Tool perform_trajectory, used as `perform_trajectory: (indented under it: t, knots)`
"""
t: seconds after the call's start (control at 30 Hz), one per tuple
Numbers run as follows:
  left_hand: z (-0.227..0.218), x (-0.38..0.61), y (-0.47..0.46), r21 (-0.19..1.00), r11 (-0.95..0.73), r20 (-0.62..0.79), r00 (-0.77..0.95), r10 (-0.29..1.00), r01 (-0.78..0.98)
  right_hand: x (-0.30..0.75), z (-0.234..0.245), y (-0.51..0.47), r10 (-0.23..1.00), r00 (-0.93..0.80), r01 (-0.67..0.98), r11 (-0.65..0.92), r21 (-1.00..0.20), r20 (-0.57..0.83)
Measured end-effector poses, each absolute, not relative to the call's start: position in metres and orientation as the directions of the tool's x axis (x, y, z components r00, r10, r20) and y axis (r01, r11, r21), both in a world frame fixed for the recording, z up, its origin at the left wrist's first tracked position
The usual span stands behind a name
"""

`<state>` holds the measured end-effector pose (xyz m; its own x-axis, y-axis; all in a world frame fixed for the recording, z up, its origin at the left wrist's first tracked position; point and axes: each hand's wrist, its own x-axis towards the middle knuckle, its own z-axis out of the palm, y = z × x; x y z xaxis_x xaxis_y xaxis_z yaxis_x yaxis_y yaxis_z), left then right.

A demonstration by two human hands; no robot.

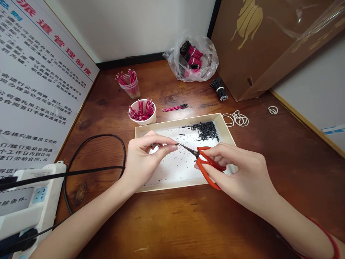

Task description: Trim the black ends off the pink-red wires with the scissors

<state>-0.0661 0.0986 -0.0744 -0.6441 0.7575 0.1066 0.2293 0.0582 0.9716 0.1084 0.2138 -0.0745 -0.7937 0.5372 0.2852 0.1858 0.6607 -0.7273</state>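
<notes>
My right hand (231,165) grips a pair of small scissors (208,162) with orange-red handles and dark pointed blades. The blade tips meet a tiny black piece (177,144) pinched between the thumb and forefinger of my left hand (148,154). Small dark tube-like ends (155,145) show behind those fingers, mostly hidden. Both hands are over a shallow cream box (140,187) with a white bottom. Tiny black rings and bits are scattered on it. A heap of short curved black pieces (205,131) lies in its far right corner.
Behind the box stand a paper cup (151,118) and a clear plastic cup (133,90) of pink wires. Loose pink wires (175,108), a black wire bundle (219,89), a plastic bag (175,68) and rubber bands (240,119) lie nearby. A power strip (43,208) with black cable sits left.
</notes>
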Motion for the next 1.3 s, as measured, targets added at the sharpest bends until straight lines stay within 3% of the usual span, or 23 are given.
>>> perform_trajectory:
  t: [1.3]
  knots:
    - [-0.077, -0.0679, 0.0989, 0.974, -0.025, 0.16, -0.6, 0.784, 0.227, 0.11, -0.0761, 0.2133, 0.502, -0.8, 0.147, 0.694, -0.705, 0.328]
